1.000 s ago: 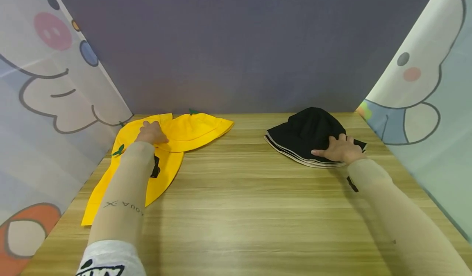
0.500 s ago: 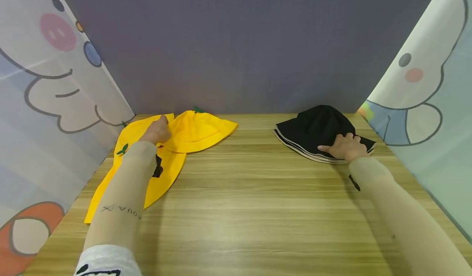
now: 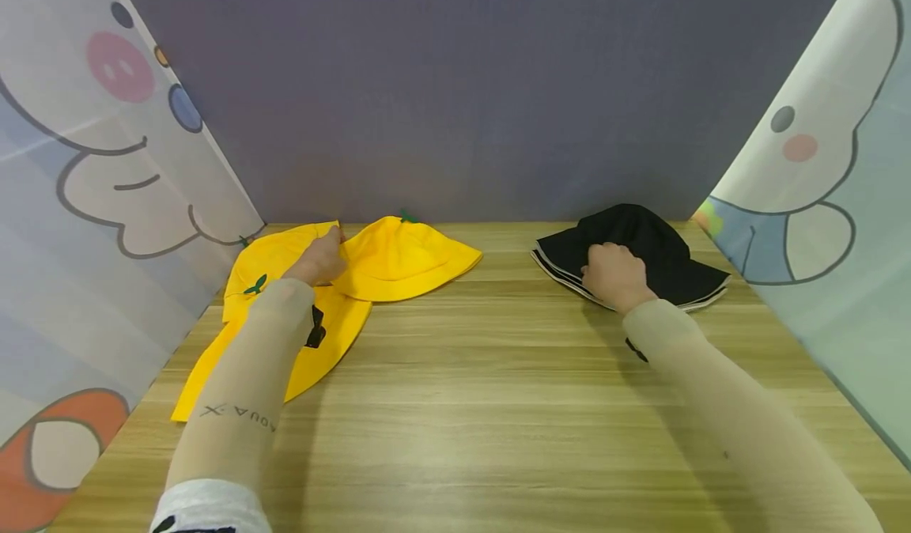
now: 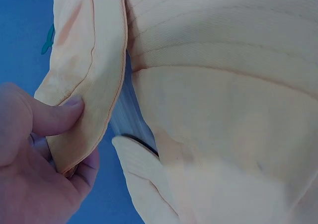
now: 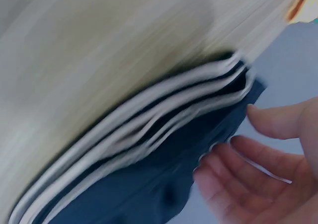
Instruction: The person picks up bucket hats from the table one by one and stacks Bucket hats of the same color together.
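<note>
On the left, my left hand (image 3: 320, 260) pinches the brim of a yellow bucket hat (image 3: 406, 268), which has a small green sprout on its crown. In the left wrist view, the thumb lies over the brim (image 4: 99, 105) and the fingers are underneath. More yellow hats (image 3: 340, 335) lie under and beside that forearm. On the right, my right hand (image 3: 615, 276) is at the front of a nested stack of black bucket hats (image 3: 662, 256) with pale-edged brims. In the right wrist view, the thumb stands apart from the fingers, whose tips touch the dark cloth (image 5: 149, 184).
The wooden table (image 3: 455, 391) runs between the two groups of hats. A grey panel (image 3: 470, 98) stands behind it, and cartoon-printed sheets (image 3: 50, 240) close off both sides.
The pinched yellow hat has moved right, away from the other yellow hats, with my left hand. My right hand has shifted left along the black hats from their right side.
</note>
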Motion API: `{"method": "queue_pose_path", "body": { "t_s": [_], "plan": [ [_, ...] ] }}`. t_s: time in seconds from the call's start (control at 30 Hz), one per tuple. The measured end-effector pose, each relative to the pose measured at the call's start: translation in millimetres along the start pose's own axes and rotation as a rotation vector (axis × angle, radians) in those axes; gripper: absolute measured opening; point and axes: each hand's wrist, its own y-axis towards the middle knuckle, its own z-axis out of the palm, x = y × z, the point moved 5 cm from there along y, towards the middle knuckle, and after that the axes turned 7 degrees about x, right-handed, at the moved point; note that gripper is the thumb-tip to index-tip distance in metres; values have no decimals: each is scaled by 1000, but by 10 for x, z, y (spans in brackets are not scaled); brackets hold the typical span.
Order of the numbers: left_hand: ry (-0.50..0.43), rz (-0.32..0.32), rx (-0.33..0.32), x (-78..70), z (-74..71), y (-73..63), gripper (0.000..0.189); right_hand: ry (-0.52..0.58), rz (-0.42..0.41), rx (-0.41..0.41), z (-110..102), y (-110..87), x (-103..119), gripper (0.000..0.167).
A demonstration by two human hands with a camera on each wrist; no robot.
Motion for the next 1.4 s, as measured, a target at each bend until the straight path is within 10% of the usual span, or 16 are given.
{"method": "queue_pose_path", "body": {
  "t_s": [0.47,1.07,1.4],
  "plan": [
    [-21,92,-12,-226,179,123,44,236,-83,182,210,209,812,22],
    [29,238,50,-678,483,115,39,201,-21,251,357,371,794,54],
    [36,263,85,-838,555,-33,36,270,9,230,313,246,685,30]
  ]
}}
